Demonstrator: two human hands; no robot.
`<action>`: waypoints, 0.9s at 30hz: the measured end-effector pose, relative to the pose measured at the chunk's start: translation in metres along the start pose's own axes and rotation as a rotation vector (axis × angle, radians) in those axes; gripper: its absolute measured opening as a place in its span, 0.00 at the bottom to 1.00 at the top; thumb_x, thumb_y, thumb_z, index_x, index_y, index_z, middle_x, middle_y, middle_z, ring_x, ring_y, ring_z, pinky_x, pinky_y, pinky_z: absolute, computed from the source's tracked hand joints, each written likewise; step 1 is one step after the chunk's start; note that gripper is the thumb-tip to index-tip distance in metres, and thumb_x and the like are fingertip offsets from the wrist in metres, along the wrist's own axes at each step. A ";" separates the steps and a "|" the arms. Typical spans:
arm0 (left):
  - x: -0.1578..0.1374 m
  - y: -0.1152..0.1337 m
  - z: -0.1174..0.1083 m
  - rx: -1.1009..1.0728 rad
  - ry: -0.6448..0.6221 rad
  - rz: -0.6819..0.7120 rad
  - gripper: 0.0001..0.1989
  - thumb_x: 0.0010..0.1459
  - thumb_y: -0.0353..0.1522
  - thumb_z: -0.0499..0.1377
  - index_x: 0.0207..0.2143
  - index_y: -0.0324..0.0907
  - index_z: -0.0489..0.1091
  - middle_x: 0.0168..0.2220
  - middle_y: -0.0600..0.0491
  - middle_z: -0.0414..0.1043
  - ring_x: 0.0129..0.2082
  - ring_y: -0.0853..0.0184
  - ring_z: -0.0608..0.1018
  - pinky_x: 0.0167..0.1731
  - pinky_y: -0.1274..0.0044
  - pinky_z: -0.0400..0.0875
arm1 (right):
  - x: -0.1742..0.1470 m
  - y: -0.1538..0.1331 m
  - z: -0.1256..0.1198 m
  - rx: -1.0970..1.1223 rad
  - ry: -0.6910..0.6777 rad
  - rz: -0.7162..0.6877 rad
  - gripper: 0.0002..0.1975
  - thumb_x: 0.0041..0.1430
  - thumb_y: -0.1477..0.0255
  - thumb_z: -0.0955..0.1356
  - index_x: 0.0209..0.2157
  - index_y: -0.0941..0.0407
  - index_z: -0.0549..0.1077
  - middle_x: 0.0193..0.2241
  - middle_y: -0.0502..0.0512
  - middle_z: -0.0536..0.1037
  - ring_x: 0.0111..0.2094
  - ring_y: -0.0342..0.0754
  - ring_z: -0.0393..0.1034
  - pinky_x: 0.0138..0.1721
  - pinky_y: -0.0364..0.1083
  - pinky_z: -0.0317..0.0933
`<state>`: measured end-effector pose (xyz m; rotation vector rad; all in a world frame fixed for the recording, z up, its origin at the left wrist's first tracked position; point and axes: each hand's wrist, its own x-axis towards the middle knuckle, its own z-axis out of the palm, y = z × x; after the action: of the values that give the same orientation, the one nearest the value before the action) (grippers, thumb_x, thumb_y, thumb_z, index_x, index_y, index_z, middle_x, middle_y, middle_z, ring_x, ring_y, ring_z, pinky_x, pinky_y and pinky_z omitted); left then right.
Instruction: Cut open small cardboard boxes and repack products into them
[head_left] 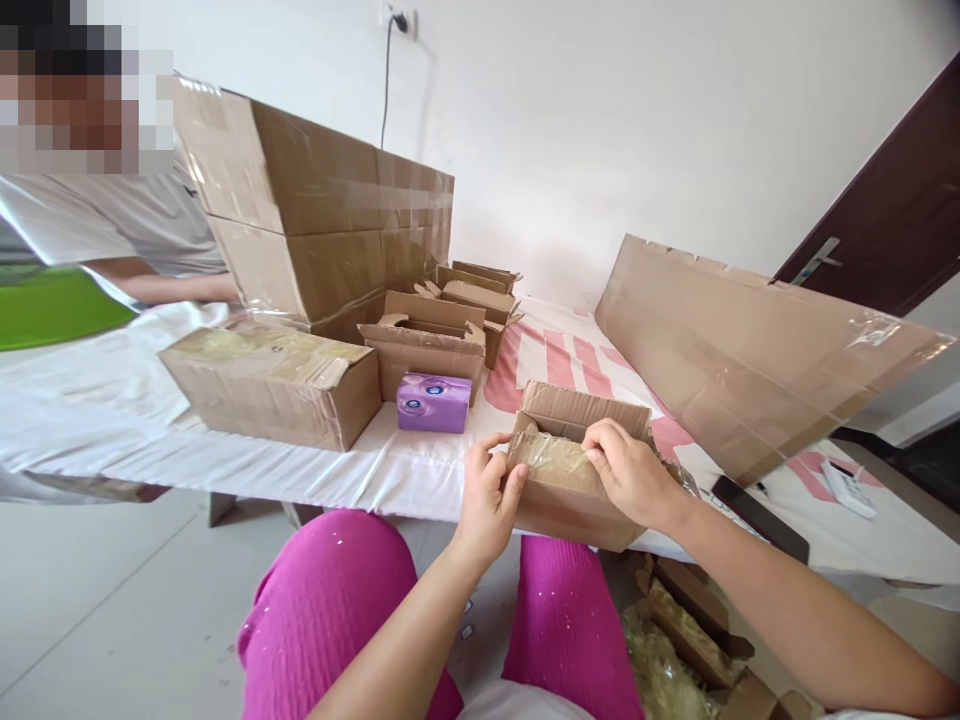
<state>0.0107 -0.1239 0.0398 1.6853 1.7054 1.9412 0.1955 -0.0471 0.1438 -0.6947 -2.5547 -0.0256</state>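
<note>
**Operator:** Where is the workpiece located?

**Instructor:** The box [570,497] is positioned at the near edge of the bench [360,488], in front of the person's knees. Its far flap stands upright and its top is partly open.

**Operator:** What is the state of the left fingers?

**Instructor:** The left hand [484,500] grips the left corner of the near flap [551,462], with the thumb toward the front.

**Operator:** And the right fingers?

**Instructor:** Narrow. The right hand [630,470] has thumb and index finger pinched together on the clear tape [547,438] along the flap's upper edge.

**Operator:** Which items are adjacent?

**Instructor:** A purple pack [435,402] lies to the left of the box, apart from it. Behind the pack, open cartons [431,352] form a row leading toward the wall [540,150]. A closed carton [270,385] lies farther left, in front of a tall stack [337,230]. To the right, a cardboard panel [735,360] leans at an angle; a dark device [761,520] lies near its base.

**Operator:** Other personnel?

**Instructor:** A co-worker [161,235] is at the far left, one forearm reaching behind the stack.
</note>
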 end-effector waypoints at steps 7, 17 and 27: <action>0.002 0.003 0.000 0.029 -0.029 0.031 0.16 0.64 0.37 0.52 0.23 0.42 0.58 0.47 0.47 0.67 0.49 0.60 0.69 0.50 0.64 0.66 | -0.004 0.005 0.002 0.107 0.051 0.118 0.05 0.61 0.77 0.60 0.32 0.53 0.64 0.30 0.52 0.73 0.32 0.47 0.69 0.34 0.47 0.63; 0.003 0.001 0.001 0.060 -0.041 0.042 0.16 0.64 0.36 0.51 0.23 0.42 0.58 0.47 0.47 0.67 0.49 0.60 0.68 0.50 0.64 0.65 | -0.001 0.010 0.010 0.223 0.117 0.240 0.05 0.59 0.73 0.60 0.30 0.53 0.65 0.28 0.52 0.74 0.32 0.48 0.69 0.35 0.48 0.63; 0.002 -0.007 -0.005 0.082 0.051 -0.013 0.15 0.63 0.38 0.51 0.24 0.42 0.60 0.48 0.45 0.66 0.48 0.60 0.70 0.48 0.65 0.67 | 0.013 0.045 -0.014 0.775 0.521 0.385 0.05 0.55 0.74 0.61 0.36 0.52 0.60 0.40 0.53 0.75 0.39 0.45 0.75 0.43 0.51 0.69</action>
<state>0.0029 -0.1232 0.0367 1.6598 1.8329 1.9512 0.2132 -0.0037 0.1571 -0.7172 -1.6956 0.7607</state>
